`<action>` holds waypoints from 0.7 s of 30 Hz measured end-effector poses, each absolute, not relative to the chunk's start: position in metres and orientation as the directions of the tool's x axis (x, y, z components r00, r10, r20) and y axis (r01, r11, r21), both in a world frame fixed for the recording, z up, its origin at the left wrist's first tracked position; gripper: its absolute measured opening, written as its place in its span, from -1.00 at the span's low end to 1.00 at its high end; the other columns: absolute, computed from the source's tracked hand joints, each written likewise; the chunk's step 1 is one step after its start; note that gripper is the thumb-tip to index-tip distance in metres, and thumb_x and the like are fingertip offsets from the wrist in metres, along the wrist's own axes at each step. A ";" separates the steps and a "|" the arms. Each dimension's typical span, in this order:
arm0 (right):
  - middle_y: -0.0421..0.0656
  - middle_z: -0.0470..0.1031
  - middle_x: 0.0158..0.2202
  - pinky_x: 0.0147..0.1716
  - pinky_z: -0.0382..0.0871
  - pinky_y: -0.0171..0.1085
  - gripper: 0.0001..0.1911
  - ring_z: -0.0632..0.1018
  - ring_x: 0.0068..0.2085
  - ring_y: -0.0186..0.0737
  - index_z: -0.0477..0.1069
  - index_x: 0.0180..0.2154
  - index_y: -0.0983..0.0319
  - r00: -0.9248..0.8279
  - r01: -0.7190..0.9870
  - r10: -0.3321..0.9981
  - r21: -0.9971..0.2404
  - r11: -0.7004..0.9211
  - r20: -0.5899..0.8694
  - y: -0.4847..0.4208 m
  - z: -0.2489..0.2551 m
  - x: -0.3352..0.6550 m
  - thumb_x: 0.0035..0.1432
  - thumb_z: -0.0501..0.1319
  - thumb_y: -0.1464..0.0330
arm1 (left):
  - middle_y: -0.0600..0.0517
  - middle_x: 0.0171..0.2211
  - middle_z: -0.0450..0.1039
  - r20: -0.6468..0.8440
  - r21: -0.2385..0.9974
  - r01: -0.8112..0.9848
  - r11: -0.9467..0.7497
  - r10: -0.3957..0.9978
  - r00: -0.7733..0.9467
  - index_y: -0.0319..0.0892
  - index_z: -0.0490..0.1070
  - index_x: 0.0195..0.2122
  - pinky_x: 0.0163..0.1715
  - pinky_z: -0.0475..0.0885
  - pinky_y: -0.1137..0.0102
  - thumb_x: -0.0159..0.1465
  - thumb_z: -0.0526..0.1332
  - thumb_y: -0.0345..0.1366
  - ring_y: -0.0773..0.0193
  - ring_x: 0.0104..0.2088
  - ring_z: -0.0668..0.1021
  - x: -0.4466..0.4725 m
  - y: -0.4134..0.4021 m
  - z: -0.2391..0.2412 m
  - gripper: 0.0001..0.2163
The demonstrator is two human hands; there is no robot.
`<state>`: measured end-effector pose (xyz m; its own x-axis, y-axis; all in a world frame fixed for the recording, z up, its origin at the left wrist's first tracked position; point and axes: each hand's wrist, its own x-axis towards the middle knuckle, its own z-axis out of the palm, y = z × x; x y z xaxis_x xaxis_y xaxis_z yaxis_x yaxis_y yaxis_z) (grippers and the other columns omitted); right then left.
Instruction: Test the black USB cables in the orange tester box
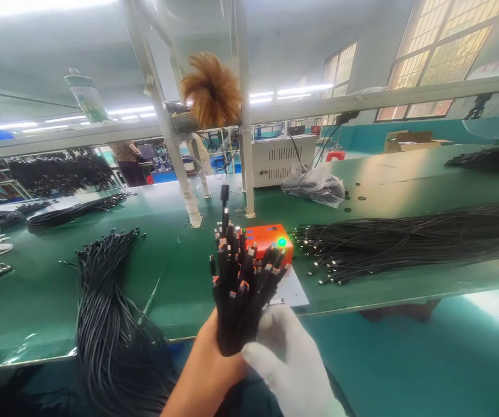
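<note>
A thick bundle of black USB cables (238, 307) stands upright in front of me, its metal plugs pointing up at uneven heights. Wrapped around its lower part is my bare left hand (221, 356). My right hand (288, 359), in a white glove, curls against the right side of the bundle with thumb and fingers around it. Just behind the plugs sits an orange box (269, 234) with a lit green light. A white sheet (293, 289) lies partly hidden beside that box.
More black cables (406, 237) spread over the green table (180, 278) at right. Another cable bunch (106, 301) hangs over the front edge at left. White posts (245, 145) carry a shelf. A plastic bag (314, 185) lies before a grey metal cabinet (278, 159).
</note>
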<state>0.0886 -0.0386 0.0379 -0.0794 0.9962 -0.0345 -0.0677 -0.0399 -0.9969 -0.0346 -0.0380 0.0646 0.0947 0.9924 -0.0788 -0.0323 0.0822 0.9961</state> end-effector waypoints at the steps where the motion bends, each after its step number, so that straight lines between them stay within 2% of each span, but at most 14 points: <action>1: -0.19 0.47 -0.41 -0.35 0.34 -0.22 -0.78 0.46 -0.37 -0.18 0.28 -0.39 0.17 -0.109 -0.074 0.993 -0.996 -0.051 -0.042 -0.037 0.040 0.088 -0.12 0.29 0.35 | 0.00 -0.18 0.60 -0.091 0.994 -0.042 0.096 0.989 0.113 -0.15 0.48 -0.18 -0.16 0.38 0.29 -0.13 0.40 -0.43 -0.03 -0.12 0.53 -0.034 -0.038 0.066 -0.57; 3: -0.15 0.51 -0.34 -0.34 0.35 -0.21 -0.76 0.50 -0.31 -0.13 0.30 -0.34 0.18 -0.134 -0.090 0.988 -0.991 -0.095 -0.082 -0.033 0.045 0.088 -0.14 0.28 0.39 | 0.02 -0.24 0.62 -0.120 0.989 -0.068 0.133 0.979 0.163 -0.15 0.49 -0.15 -0.23 0.41 0.29 -0.19 0.36 -0.55 -0.01 -0.18 0.56 -0.034 -0.039 0.067 -0.50; 5: -0.16 0.50 -0.37 -0.35 0.35 -0.22 -0.80 0.51 -0.30 -0.12 0.31 -0.37 0.18 -0.160 -0.090 0.983 -0.990 -0.109 -0.093 -0.029 0.049 0.091 -0.13 0.25 0.41 | 0.04 -0.28 0.62 -0.143 0.982 -0.096 0.165 0.968 0.207 -0.15 0.51 -0.15 -0.30 0.41 0.32 -0.21 0.31 -0.60 0.05 -0.25 0.56 -0.037 -0.039 0.068 -0.48; 7: -0.22 0.46 -0.47 -0.40 0.35 -0.24 -0.86 0.51 -0.37 -0.17 0.28 -0.46 0.17 -0.204 -0.100 0.977 -0.992 -0.081 -0.059 -0.027 0.051 0.093 -0.12 0.24 0.42 | 0.05 -0.32 0.61 -0.151 0.974 -0.130 0.186 0.959 0.238 -0.16 0.53 -0.20 -0.32 0.39 0.35 -0.20 0.33 -0.57 0.11 -0.30 0.54 -0.042 -0.038 0.069 -0.54; 9: -0.28 0.38 -0.59 -0.48 0.32 -0.28 -0.85 0.47 -0.50 -0.25 0.23 -0.55 0.17 -0.248 -0.135 0.968 -0.988 -0.072 -0.036 -0.027 0.050 0.095 -0.09 0.21 0.42 | 0.07 -0.44 0.58 -0.157 0.963 -0.170 0.207 0.951 0.266 -0.17 0.54 -0.26 -0.39 0.36 0.38 -0.17 0.36 -0.49 0.18 -0.40 0.51 -0.047 -0.037 0.069 -0.62; 11: -0.31 0.35 -0.65 -0.54 0.29 -0.30 -0.85 0.44 -0.58 -0.29 0.22 -0.56 0.17 -0.272 -0.165 0.961 -0.982 -0.091 -0.044 -0.028 0.049 0.094 -0.07 0.19 0.43 | 0.09 -0.53 0.55 -0.165 0.953 -0.203 0.226 0.946 0.278 -0.18 0.55 -0.26 -0.45 0.33 0.40 -0.13 0.37 -0.42 0.23 -0.49 0.48 -0.051 -0.038 0.068 -0.67; 13: -0.31 0.36 -0.61 -0.51 0.28 -0.31 -0.86 0.44 -0.54 -0.30 0.24 -0.51 0.18 -0.275 -0.194 0.961 -0.976 -0.095 -0.039 -0.029 0.047 0.092 -0.10 0.23 0.44 | 0.07 -0.50 0.58 -0.169 0.948 -0.219 0.231 0.948 0.269 -0.17 0.56 -0.23 -0.40 0.35 0.38 -0.08 0.38 -0.40 0.21 -0.46 0.49 -0.054 -0.039 0.065 -0.68; 15: -0.31 0.36 -0.54 -0.47 0.28 -0.31 -0.82 0.42 -0.48 -0.30 0.28 -0.42 0.18 -0.272 -0.186 0.962 -0.980 -0.072 -0.019 -0.028 0.046 0.091 -0.13 0.25 0.48 | 0.05 -0.38 0.61 -0.167 0.946 -0.230 0.228 0.952 0.257 -0.14 0.56 -0.20 -0.28 0.36 0.34 -0.07 0.38 -0.42 0.15 -0.34 0.52 -0.057 -0.040 0.062 -0.65; 18: -0.30 0.35 -0.51 -0.48 0.28 -0.31 -0.79 0.41 -0.48 -0.30 0.34 -0.31 0.19 -0.311 -0.154 0.950 -0.986 -0.061 -0.010 -0.026 0.048 0.092 -0.07 0.19 0.50 | 0.06 -0.39 0.61 -0.174 0.940 -0.240 0.243 0.946 0.275 -0.11 0.57 -0.19 -0.28 0.36 0.33 -0.08 0.37 -0.42 0.12 -0.32 0.53 -0.061 -0.041 0.055 -0.64; 21: -0.24 0.44 -0.43 -0.43 0.35 -0.26 -0.72 0.48 -0.42 -0.22 0.36 -0.20 0.19 -0.307 -0.152 0.952 -0.987 -0.050 0.000 -0.026 0.052 0.093 -0.03 0.17 0.47 | 0.05 -0.33 0.62 -0.190 0.937 -0.233 0.258 0.942 0.277 -0.10 0.56 -0.18 -0.22 0.34 0.29 -0.08 0.34 -0.43 0.08 -0.26 0.53 -0.064 -0.041 0.049 -0.63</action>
<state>0.0933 -0.0263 0.0525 -0.3071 0.9517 -0.0005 -0.1522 -0.0496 -0.9871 -0.0636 -0.0406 0.0493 0.2772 0.9417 -0.1904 -0.2332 0.2583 0.9375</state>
